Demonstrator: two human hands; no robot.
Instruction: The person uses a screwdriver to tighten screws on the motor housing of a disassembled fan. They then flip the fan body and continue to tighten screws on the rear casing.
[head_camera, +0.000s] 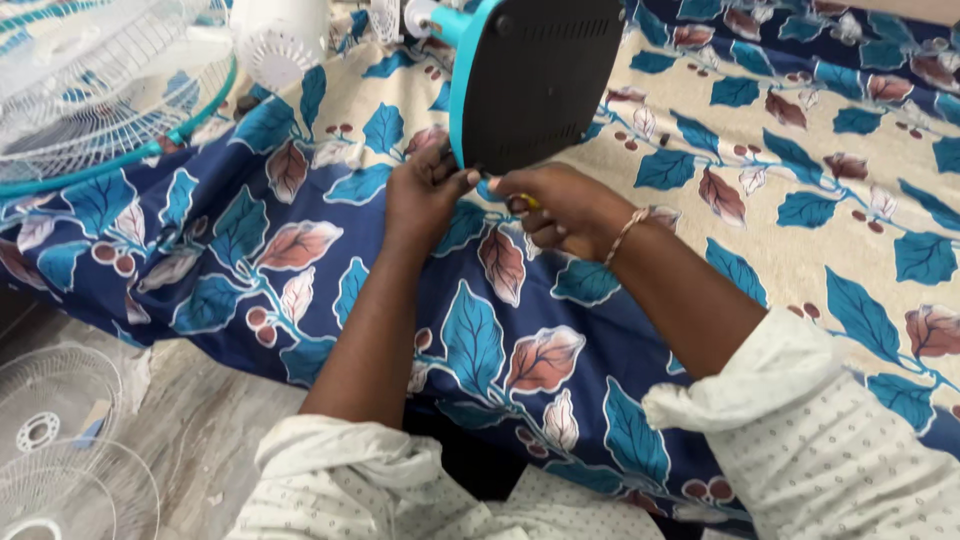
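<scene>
Both hands' grips (428, 195) (555, 205) pinched together at fan base (540, 80) edge.

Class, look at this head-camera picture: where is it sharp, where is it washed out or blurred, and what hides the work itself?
Head view: even, soft light, with no hard shadows; the leaf-print cloth is sharp; the white fan grille at top left is washed out; the left hand and right hand cover their contact with the fan base.

Both forearms are bare, the loose sleeves of a cream, finely dotted cotton shirt bunched up near the elbows; the same crumpled, speckled fabric covers the lap below; a thin beaded bracelet of pale pink and gold (627, 233) circles the right wrist; the left wrist carries nothing.
</scene>
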